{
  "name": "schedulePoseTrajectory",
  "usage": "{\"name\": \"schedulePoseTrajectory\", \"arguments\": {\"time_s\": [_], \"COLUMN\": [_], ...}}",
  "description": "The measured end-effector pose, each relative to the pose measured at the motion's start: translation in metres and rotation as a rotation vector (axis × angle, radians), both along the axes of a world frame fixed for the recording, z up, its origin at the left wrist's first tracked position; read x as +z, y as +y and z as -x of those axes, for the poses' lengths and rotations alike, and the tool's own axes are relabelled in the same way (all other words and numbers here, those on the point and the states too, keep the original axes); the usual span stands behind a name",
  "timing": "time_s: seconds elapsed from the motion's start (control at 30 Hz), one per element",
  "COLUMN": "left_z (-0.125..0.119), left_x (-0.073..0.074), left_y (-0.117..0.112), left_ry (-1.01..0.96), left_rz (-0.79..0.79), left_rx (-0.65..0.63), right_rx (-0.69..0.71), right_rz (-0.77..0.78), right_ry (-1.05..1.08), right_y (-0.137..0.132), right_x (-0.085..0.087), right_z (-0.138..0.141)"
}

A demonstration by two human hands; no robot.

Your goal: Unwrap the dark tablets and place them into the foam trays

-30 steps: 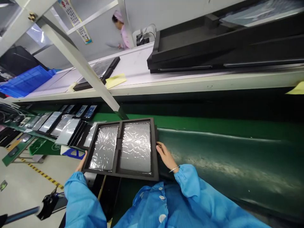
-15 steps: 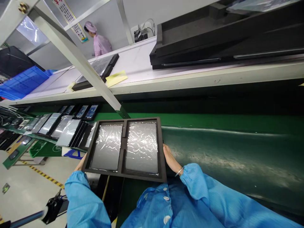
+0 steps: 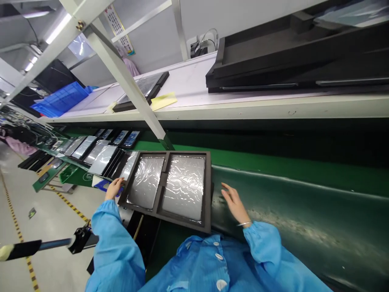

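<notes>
A dark foam tray (image 3: 208,194) lies in front of me with two compartments. In each one sits a flat grey panel wrapped in shiny clear film, a left panel (image 3: 146,182) and a right panel (image 3: 184,188). My left hand (image 3: 114,189) is just off the tray's left edge, fingers stretched out and holding nothing that I can see. To the right of the tray, my right hand (image 3: 235,206) hovers apart from it over the green belt (image 3: 291,211), with its fingers loosely spread and no object in them.
Tablet-like panels (image 3: 103,160) stand in a leaning row at the left. Above the belt runs a white shelf (image 3: 194,77) bearing black foam trays (image 3: 261,61), a yellow paper (image 3: 164,100) and a blue bin (image 3: 62,99). A slanted white post (image 3: 127,81) rises behind the tray.
Both hands have let go of the foam tray. My right hand has moved off to the right and my left hand away from its left side. The view has shifted leftward.
</notes>
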State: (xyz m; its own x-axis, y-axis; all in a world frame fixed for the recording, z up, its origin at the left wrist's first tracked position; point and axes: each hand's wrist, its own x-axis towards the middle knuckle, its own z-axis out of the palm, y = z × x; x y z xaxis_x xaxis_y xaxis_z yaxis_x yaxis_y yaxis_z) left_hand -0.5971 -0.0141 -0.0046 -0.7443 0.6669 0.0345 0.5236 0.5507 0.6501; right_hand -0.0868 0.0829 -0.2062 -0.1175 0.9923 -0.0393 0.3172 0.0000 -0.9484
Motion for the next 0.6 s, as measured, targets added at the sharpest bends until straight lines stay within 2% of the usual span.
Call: {"name": "schedulePoseTrajectory", "arguments": {"time_s": [0.07, 0.1, 0.17, 0.2, 0.23, 0.27, 0.3, 0.33, 0.4, 0.43, 0.5, 0.6], "left_z": [-0.038, -0.067, -0.146, -0.193, -0.243, -0.294, -0.343, -0.387, -0.458, -0.483, -0.511, -0.513], "left_x": [0.021, 0.026, 0.021, 0.010, -0.006, -0.026, -0.050, -0.075, -0.125, -0.148, -0.192, -0.252], "left_y": [-0.001, -0.002, -0.002, 0.000, 0.004, 0.010, 0.019, 0.030, 0.051, 0.060, 0.070, 0.072], "left_ry": [0.097, 0.144, 0.240, 0.295, 0.355, 0.410, 0.442, 0.435, 0.417, 0.409, 0.353, 0.295], "left_rz": [-0.106, -0.171, -0.351, -0.451, -0.535, -0.603, -0.688, -0.702, -0.628, -0.494, -0.237, 0.110], "left_rx": [0.007, -0.012, -0.153, -0.225, -0.319, -0.487, -0.694, -0.903, -1.147, -1.221, -1.161, -0.815], "right_rx": [-0.153, -0.250, -0.450, -0.545, -0.631, -0.705, -0.771, -0.826, -0.918, -0.940, -0.932, -0.949], "right_rz": [-0.004, 0.011, 0.062, 0.084, 0.096, 0.102, 0.100, 0.089, 0.042, -0.003, -0.077, -0.117], "right_ry": [-0.115, -0.180, -0.299, -0.350, -0.396, -0.434, -0.466, -0.494, -0.544, -0.575, -0.667, -0.718], "right_y": [0.008, 0.010, 0.012, 0.011, 0.009, 0.006, 0.003, 0.000, -0.006, -0.008, -0.013, -0.014], "right_x": [-0.016, -0.025, -0.042, -0.050, -0.058, -0.065, -0.073, -0.081, -0.099, -0.108, -0.125, -0.142], "right_z": [-0.037, -0.058, -0.099, -0.118, -0.136, -0.153, -0.167, -0.180, -0.198, -0.204, -0.209, -0.198]}}
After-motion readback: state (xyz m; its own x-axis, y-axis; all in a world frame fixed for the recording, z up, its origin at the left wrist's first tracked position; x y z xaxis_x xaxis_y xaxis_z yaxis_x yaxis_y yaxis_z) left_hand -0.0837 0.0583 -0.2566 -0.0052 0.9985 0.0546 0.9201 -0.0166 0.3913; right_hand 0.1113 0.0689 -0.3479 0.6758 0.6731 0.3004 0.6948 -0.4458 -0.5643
